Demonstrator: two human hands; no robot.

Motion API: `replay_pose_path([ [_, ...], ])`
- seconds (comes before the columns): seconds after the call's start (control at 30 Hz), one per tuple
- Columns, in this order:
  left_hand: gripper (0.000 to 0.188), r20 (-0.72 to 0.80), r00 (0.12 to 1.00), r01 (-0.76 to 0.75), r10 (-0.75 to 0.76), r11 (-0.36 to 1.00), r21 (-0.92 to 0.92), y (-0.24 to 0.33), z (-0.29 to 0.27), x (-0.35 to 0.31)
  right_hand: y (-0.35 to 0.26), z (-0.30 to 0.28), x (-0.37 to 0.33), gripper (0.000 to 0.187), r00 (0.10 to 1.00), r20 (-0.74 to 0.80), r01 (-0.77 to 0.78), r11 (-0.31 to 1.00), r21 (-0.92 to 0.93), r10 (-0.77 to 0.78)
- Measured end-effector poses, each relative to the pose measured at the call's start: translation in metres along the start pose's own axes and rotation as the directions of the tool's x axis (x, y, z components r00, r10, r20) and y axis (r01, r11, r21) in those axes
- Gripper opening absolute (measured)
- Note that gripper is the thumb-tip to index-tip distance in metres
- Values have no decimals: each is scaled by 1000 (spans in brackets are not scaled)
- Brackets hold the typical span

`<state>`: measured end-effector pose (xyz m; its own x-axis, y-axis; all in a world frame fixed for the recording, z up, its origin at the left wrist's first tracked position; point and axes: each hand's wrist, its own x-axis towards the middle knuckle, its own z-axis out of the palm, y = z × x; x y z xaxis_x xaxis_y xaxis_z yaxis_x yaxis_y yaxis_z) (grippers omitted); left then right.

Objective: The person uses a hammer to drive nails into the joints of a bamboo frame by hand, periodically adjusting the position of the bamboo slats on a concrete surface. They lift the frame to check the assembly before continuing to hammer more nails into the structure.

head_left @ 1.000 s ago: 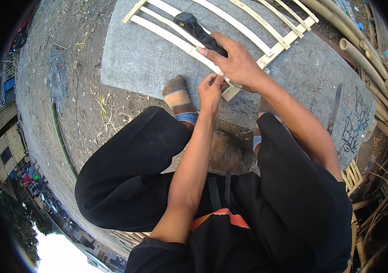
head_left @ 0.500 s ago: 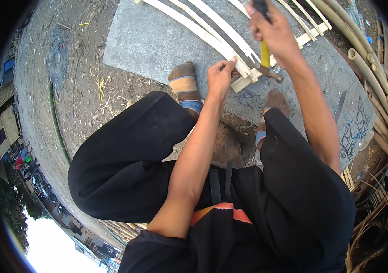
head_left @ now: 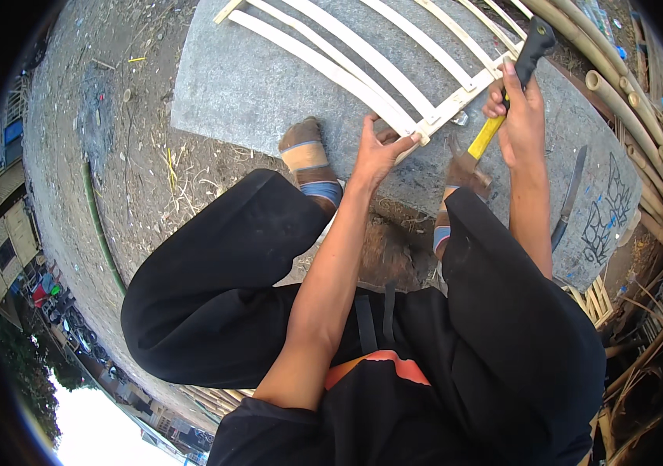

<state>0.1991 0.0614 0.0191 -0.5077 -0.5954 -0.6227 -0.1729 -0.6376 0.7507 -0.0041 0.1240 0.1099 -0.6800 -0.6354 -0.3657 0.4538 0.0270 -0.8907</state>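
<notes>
A frame of pale bamboo slats (head_left: 347, 80) lies on a grey slab, its slats crossed by a pale end bar (head_left: 455, 102). My left hand (head_left: 382, 151) grips the near corner, thumb on top where the outermost slat meets the bar. Just right of the bar, my right hand (head_left: 523, 116) is closed around a claw hammer (head_left: 487, 137) with a yellow shaft and black grip. The grip points up and away; the metal head hangs low by my right foot (head_left: 462, 172), apart from the frame. Some of the right fingers are hidden behind the handle and palm.
The grey slab (head_left: 222, 85) lies under the frame and both feet. A long knife (head_left: 570, 198) rests on it, right of my right forearm. Bamboo poles (head_left: 619, 101) are piled along the right. A green bamboo pole (head_left: 97, 217) lies on the dirt at left.
The hammer has come away from the frame's corner and swung head-down toward me. My right hand is lower and farther right. The end bar has shifted, and my left hand now grips its corner.
</notes>
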Motion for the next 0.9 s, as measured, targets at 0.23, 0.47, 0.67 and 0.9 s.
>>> replay_pose_path([
  [0.23,73,47,999,4,-8,995,96,2,15,5,22,-33,-21,19,992,-124,11,990,143,7],
  [0.47,42,-41,989,145,-139,940,310,11,25,-3,25,-29,-23,16,989,-142,49,990,130,-31],
  [0.67,42,-11,975,211,-220,918,335,27,41,-5,26,-38,-25,20,982,-171,116,976,186,-84],
  [0.9,52,57,951,270,-305,904,331,36,30,-3,33,-48,-30,22,971,-227,133,966,220,-82],
])
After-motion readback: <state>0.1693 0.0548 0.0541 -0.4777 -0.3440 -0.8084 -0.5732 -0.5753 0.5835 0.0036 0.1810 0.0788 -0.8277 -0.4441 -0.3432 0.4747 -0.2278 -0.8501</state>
